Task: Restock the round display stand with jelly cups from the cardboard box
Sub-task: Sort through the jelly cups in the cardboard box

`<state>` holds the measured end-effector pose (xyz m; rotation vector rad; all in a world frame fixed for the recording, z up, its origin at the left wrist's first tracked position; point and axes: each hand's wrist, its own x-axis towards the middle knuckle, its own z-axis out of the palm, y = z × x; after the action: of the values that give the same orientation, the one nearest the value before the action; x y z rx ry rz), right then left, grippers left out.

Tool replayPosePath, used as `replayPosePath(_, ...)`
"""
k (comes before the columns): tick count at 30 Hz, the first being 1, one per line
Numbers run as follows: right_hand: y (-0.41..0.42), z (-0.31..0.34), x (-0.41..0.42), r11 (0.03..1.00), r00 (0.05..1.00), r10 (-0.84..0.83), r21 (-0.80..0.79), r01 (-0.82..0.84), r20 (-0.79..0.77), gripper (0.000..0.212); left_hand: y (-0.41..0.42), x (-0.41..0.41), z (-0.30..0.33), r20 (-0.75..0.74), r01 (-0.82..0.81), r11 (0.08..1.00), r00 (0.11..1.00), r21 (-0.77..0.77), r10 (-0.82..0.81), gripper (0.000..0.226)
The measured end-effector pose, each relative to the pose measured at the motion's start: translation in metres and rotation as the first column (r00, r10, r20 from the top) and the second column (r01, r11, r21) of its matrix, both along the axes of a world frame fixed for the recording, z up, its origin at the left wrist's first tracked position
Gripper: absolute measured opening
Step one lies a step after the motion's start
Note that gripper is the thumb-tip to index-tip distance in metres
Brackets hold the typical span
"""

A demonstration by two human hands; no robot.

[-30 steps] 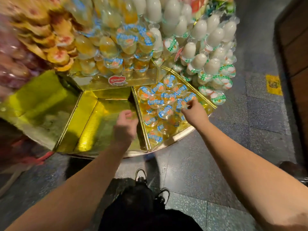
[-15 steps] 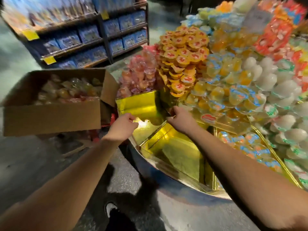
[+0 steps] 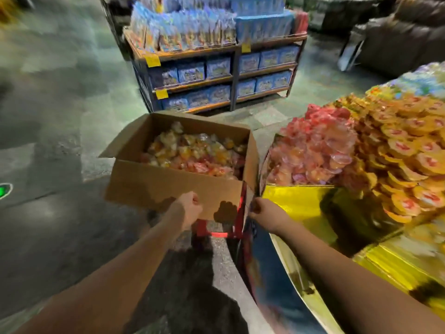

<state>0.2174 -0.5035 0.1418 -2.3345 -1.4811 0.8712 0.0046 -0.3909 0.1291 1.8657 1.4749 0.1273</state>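
Observation:
An open cardboard box point(image 3: 154, 182) stands left of the round display stand and holds several jelly cups point(image 3: 192, 153) in clear wrappers. My left hand point(image 3: 190, 208) hovers in front of the box's near wall with its fingers curled, holding nothing. My right hand point(image 3: 262, 210) is also curled and holds nothing I can make out. It sits between the box's right corner and the round display stand point(image 3: 284, 249). On the stand, a gold compartment point(image 3: 296, 203) is bare. Behind it rise piles of pink cups point(image 3: 313, 150) and orange cups point(image 3: 409, 153).
A red stool point(image 3: 216, 231) carries the box. A shelf rack point(image 3: 216, 68) of blue packages stands behind it across the grey floor point(image 3: 60, 116). Dark furniture point(image 3: 397, 44) is at the back right. My legs show at the bottom of the view.
The view has swung left from the stand to the box. Both hands have left the gold compartments and now sit at the box's near side.

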Motion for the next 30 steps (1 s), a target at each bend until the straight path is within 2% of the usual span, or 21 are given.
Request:
replayPosePath(2, 0.023, -0.011, -0.002, 0.998, 1.000, -0.018, -0.051, 0.019, 0.008, 0.024, 0.020, -0.005, -0.006, -0.029, 0.024, 1.000, 0.999, 0.005, -0.024, 0.009)
replayPosePath(6, 0.065, -0.023, 0.000, 0.996, 0.999, -0.038, -0.086, 0.039, 0.008, 0.029, 0.063, 0.004, -0.016, -0.066, 0.059, 0.998, 0.996, -0.021, -0.060, 0.024)
replayPosePath(11, 0.133, -0.057, 0.028, 0.987, 0.996, -0.076, -0.137, 0.082, 0.054, 0.028, 0.123, 0.032, -0.033, -0.062, 0.121, 0.993, 0.991, -0.011, -0.122, 0.028)
replayPosePath(15, 0.201, -0.082, 0.051, 0.979, 0.988, -0.143, -0.140, 0.150, 0.058, 0.029, 0.188, 0.064, -0.048, -0.042, 0.096, 0.995, 0.995, 0.016, -0.095, 0.019)
replayPosePath(19, 0.265, -0.117, 0.069, 0.959, 0.982, -0.188, -0.214, 0.186, 0.011, 0.033, 0.253, 0.099, -0.070, -0.029, 0.067, 0.998, 0.997, -0.011, -0.068, 0.029)
replayPosePath(23, 0.312, -0.137, 0.084, 0.936, 0.992, -0.121, -0.330, 0.121, 0.020, 0.027, 0.307, 0.139, -0.097, -0.095, 0.076, 0.994, 0.992, -0.085, -0.084, 0.022)
replayPosePath(27, 0.340, -0.182, 0.088, 0.916, 1.000, -0.027, -0.400, 0.027, 0.007, 0.018, 0.347, 0.175, -0.124, -0.099, 0.088, 0.992, 0.990, -0.085, -0.097, 0.033)
replayPosePath(30, 0.347, -0.223, 0.088, 0.897, 1.000, -0.006, -0.441, 0.013, 0.018, 0.026, 0.372, 0.198, -0.147, -0.157, 0.128, 0.988, 0.978, -0.083, -0.139, 0.051)
